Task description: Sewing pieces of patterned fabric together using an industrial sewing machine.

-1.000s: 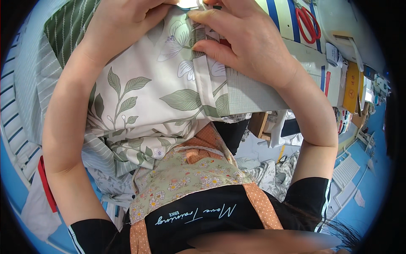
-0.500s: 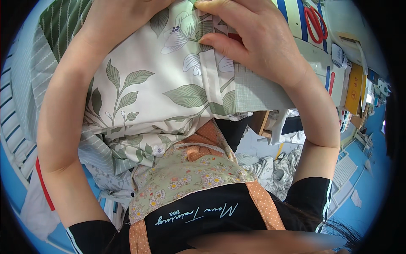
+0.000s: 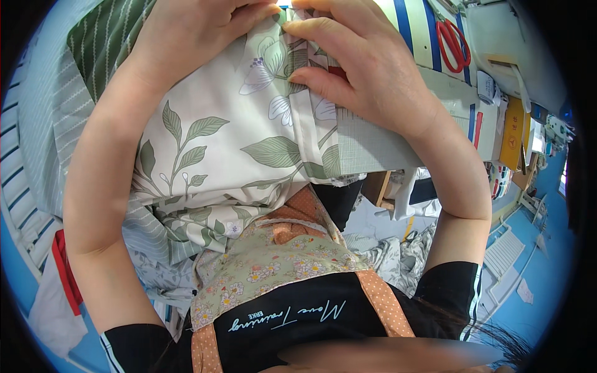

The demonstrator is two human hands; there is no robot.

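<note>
A cream floral fabric [image 3: 211, 99], printed with green leaves and white flowers, spreads over the worktable and hangs down to my lap. Along its right side runs a narrow folded hem. At the top edge of the view, my left hand [image 3: 193, 31] has thumb and fingers pinched on the fabric beside this hem; part of the hand is cut off. My right hand [image 3: 367, 71] rests across the hem, thumb and fingers spread apart, their tips touching the cloth. A small red piece [image 3: 336, 72] shows beneath that hand.
The grey table edge [image 3: 373, 155] carries ruler marks. Red-handled scissors [image 3: 453, 46] lie at the upper right, near a yellow box [image 3: 512, 133]. Green striped cloth [image 3: 102, 46] bunches at the left. Crumpled fabric [image 3: 398, 255] sits below the table.
The view has shifted slightly. My left fingertips now show at the top, close to the right hand's. The right hand's upper fingers have spread, and the fabric lies almost as before.
</note>
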